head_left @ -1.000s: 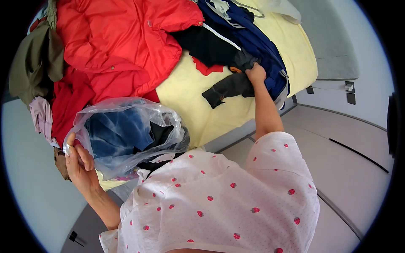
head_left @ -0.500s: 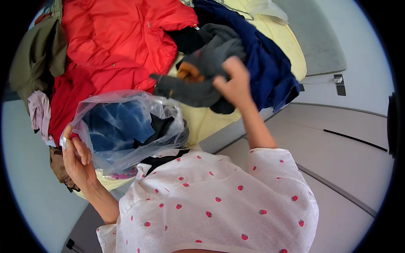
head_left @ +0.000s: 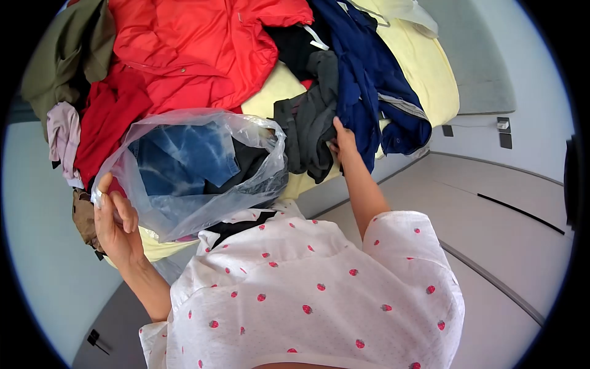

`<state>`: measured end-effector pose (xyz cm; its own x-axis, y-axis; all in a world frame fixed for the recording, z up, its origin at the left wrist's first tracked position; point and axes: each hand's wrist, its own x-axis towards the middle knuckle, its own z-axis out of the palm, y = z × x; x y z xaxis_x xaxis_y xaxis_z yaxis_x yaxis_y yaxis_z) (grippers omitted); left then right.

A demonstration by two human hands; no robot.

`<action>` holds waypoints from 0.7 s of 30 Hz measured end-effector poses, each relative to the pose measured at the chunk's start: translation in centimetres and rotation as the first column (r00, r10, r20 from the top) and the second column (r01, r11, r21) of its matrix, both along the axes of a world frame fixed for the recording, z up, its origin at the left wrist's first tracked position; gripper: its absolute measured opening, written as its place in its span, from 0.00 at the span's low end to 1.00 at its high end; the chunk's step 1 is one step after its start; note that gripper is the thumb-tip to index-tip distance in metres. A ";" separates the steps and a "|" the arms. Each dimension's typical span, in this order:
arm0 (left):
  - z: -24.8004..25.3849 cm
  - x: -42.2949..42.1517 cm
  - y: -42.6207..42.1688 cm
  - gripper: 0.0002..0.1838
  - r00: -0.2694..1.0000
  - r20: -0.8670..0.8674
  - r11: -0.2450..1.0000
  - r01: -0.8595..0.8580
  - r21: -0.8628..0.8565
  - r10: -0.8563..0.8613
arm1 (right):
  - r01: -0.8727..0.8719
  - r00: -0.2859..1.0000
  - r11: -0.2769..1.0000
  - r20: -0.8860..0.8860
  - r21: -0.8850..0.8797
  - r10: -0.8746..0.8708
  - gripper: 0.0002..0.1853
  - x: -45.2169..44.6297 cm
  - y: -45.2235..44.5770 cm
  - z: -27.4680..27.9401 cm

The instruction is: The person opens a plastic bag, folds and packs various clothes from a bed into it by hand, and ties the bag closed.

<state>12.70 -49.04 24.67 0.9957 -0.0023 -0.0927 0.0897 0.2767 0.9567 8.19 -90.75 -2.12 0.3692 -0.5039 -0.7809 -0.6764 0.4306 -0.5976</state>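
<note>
My left hand (head_left: 118, 222) pinches the rim of a clear plastic bag (head_left: 184, 215) at its left side. Inside the bag lie blue faded denim (head_left: 184, 158) and some dark cloth. Just right of the bag, a crumpled dark grey garment (head_left: 310, 117) rests on the yellow cover, its left side touching the bag's edge. My right hand (head_left: 345, 142) is closed on the garment's right edge, with the thumb on top and the other fingers partly hidden. A navy blue jacket (head_left: 362, 74) lies directly beyond that hand.
A red puffer jacket (head_left: 196, 55) spreads behind the bag. To the left are an olive garment (head_left: 67, 49), a dark red cloth (head_left: 114, 117) and a pale pink cloth (head_left: 62, 132). The yellow cover (head_left: 430, 77) lies underneath. White panels (head_left: 485, 246) stand at the right.
The dark grey garment has come down beside the bag, and its orange-brown patch no longer shows. My right hand has lowered with it. My left hand still pinches the bag's rim.
</note>
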 end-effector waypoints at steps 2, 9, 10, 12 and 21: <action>0.1 0.0 0.1 0.18 1.000 -0.005 1.000 -0.016 0.010 0.016 | 0.087 0.992 0.996 0.089 -0.016 -0.085 0.36 2.5 -1.6 0.7; 0.4 0.4 0.5 0.18 0.999 0.003 0.999 -0.049 0.009 0.049 | 0.488 0.831 0.533 0.554 -0.691 -0.043 0.33 9.9 -19.4 11.6; 0.4 0.6 0.4 0.18 0.999 0.007 0.999 -0.045 -0.003 0.045 | 0.469 0.820 0.621 0.571 -0.628 -0.040 0.33 9.6 -19.5 14.6; 0.2 0.8 0.1 0.18 0.999 0.007 0.999 -0.032 -0.029 0.033 | 0.112 0.935 0.867 0.346 -0.486 0.073 0.20 8.2 -20.2 14.7; 1.0 0.4 0.2 0.20 0.999 0.022 0.983 0.042 0.177 -0.047 | -0.232 0.967 0.776 -0.228 -0.587 0.116 0.60 0.8 -2.6 -2.1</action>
<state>13.07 -48.86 25.65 0.9971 -0.0323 -0.0696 0.0725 0.0998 0.9924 8.96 -93.39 -4.19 0.3890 -0.8323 -0.3949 -0.8184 -0.1154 -0.5630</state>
